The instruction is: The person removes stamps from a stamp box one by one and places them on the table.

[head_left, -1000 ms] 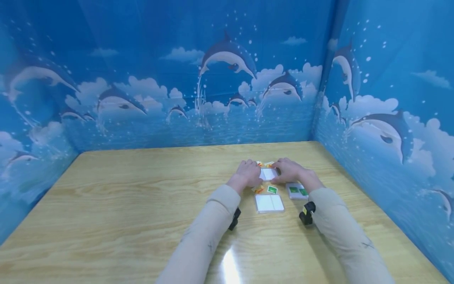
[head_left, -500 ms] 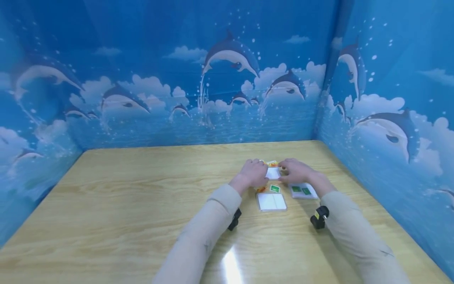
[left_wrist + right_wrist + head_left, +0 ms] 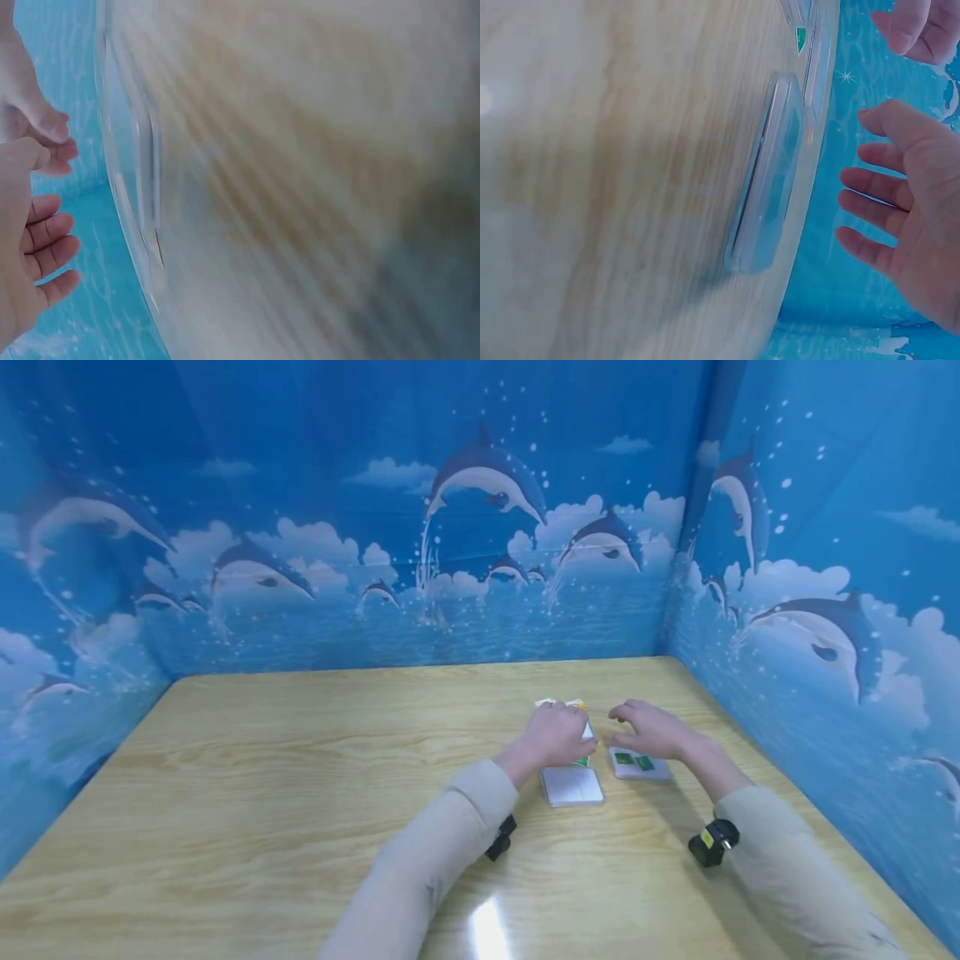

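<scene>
My left hand (image 3: 558, 732) hovers over a far white case (image 3: 588, 731), hiding most of it, and part of a green-and-white card (image 3: 582, 762). In the left wrist view its fingers (image 3: 51, 234) are relaxed and nothing shows in them. My right hand (image 3: 652, 731) is just above a clear-edged flat case (image 3: 660, 771) with two green cards (image 3: 624, 759) on it. The right wrist view shows its fingers (image 3: 874, 184) spread, loosely bent and holding nothing, above that case (image 3: 769, 180). Nearer to me lies another flat white case (image 3: 572, 787).
Small cards with orange print (image 3: 576, 703) lie beyond my left hand. The wood-grain table (image 3: 300, 793) runs to a blue dolphin curtain (image 3: 337, 568) behind and at the right. Dark wrist cameras (image 3: 712, 842) hang under both sleeves.
My right hand has drawn away to the right from the far case. My left hand has moved right and slightly nearer, now covering that case and part of the green card.
</scene>
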Available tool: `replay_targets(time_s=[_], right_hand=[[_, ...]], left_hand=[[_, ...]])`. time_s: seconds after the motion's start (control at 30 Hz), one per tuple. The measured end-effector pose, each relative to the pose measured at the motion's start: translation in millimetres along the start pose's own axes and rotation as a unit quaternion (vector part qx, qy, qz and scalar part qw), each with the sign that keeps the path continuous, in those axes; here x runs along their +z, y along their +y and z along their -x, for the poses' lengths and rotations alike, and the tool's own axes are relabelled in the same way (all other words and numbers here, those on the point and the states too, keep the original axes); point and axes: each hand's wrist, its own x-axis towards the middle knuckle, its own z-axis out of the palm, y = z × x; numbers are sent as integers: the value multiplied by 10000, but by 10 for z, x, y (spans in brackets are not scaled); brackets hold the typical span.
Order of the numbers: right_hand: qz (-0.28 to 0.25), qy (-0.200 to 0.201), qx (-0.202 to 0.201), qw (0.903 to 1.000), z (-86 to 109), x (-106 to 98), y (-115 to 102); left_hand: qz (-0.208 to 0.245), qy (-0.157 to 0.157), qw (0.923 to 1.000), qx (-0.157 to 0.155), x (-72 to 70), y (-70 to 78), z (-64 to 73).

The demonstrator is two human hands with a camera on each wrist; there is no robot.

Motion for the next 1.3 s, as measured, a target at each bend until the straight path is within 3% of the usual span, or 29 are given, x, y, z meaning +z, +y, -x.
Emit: replay_targets(time_s=[0.23,0.43,0.6,0.83,1.13,1.3], right_hand=[[330,534,-522,9967,125,-32,71],[448,693,-694,9942,185,-62,103],[438,534,-559,9960,240,-66,119],[488,469,-537,9963,316,5,173],[456,-216,-259,9984,337,62,172],[522,-348,-346,9974,303,98,171]], left_hand=[[246,-76,9997,57,-24,207,-23],[-34,-241,9996,-125,-6,337,-64],[-289,-471,9981,-289,33,406,-86],[-251,-753,9962,-352,146,441,-121],[-217,-1006,9939,-403,207,436,-143],[-161,-1163,9921,-437,214,462,-156]])
